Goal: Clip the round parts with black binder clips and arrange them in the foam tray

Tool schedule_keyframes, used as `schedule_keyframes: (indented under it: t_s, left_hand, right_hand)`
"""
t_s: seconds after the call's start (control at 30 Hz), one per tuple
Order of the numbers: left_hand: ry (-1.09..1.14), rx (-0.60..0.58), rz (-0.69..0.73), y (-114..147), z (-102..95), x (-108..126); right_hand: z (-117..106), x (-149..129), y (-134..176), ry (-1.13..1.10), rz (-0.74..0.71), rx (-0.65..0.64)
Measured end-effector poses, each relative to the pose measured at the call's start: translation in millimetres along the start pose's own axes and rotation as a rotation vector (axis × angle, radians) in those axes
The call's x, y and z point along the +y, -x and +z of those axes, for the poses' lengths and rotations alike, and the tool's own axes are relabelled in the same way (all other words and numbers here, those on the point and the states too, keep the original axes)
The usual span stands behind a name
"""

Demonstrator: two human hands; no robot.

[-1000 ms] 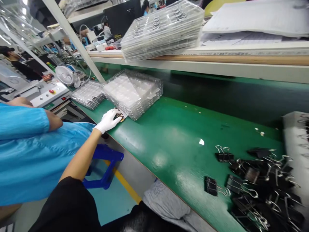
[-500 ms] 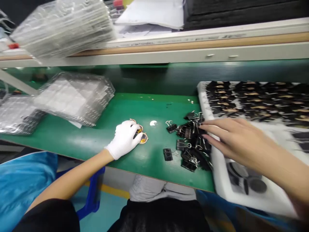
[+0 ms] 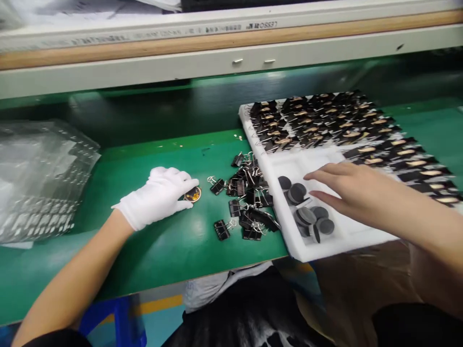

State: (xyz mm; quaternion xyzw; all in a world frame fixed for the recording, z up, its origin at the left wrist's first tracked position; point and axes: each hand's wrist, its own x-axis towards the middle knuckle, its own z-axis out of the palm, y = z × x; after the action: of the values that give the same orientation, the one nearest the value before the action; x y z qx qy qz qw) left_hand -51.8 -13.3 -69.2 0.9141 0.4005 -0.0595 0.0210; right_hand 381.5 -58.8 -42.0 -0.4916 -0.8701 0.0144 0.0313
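Observation:
My left hand (image 3: 159, 195), in a white glove, rests low over the green table. Its thumb and fingertips are closed about a small round part (image 3: 193, 194) with a gold-coloured rim and a dark and orange face; the glove covers some of it. My right hand (image 3: 343, 190), bare, hovers over the white foam tray (image 3: 292, 243) with thumb and fingers apart and nothing seen between them. Close to those fingertips, several dark grey discs (image 3: 306, 216) lie loose in the tray's near left compartment. Between my hands, black binder clips (image 3: 237, 207) are heaped against the tray.
Rows of black binder clips clamped on pieces with pale edges (image 3: 311, 127) fill the tray's far and right parts. Clear plastic trays (image 3: 39, 178) are stacked at left. A shelf edge (image 3: 202, 53) runs across the back, above the table (image 3: 144, 260).
The view has swung to the right. My right hand has gone from the binder clip heap to above the tray's discs. My left hand stays at the round parts, with fewer of them showing.

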Motion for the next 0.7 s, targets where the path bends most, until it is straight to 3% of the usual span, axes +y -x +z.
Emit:
schedule_keyframes:
  t_s: [0.1,0.17,0.3,0.47,0.57,0.63,0.7]
  left_hand:
    - [0.006,0.073,-0.013,-7.6,10.9,5.6]
    - [-0.045,0.096,-0.031,-11.9,10.5,9.2]
    - [-0.145,0.118,-0.095,-16.2,7.6,14.1]
    - [-0.049,0.115,-0.084,-16.5,10.9,22.3]
    - [0.141,0.349,-0.218,-14.0,11.4,32.7]
    - [0.413,0.517,-0.353,-12.6,11.3,41.8]
    - [0.769,0.572,-0.43,-13.1,12.8,50.5]
  right_hand:
    - [11.1,1.8,14.3,-0.04,0.037,-0.15]
    - [15.8,-4.0,10.9,-0.122,0.051,-0.178]
    - [20.1,-13.0,-2.7,-0.251,0.101,-0.158]
    - [19.4,-6.2,-12.2,-0.404,0.189,-0.097]
    - [8.2,-12.1,-22.0,-0.463,0.209,0.055]
    - [0.0,-29.6,-35.3,-0.558,0.176,0.169]
    - [-4.2,-56.4,-54.1,-0.701,0.102,0.17]
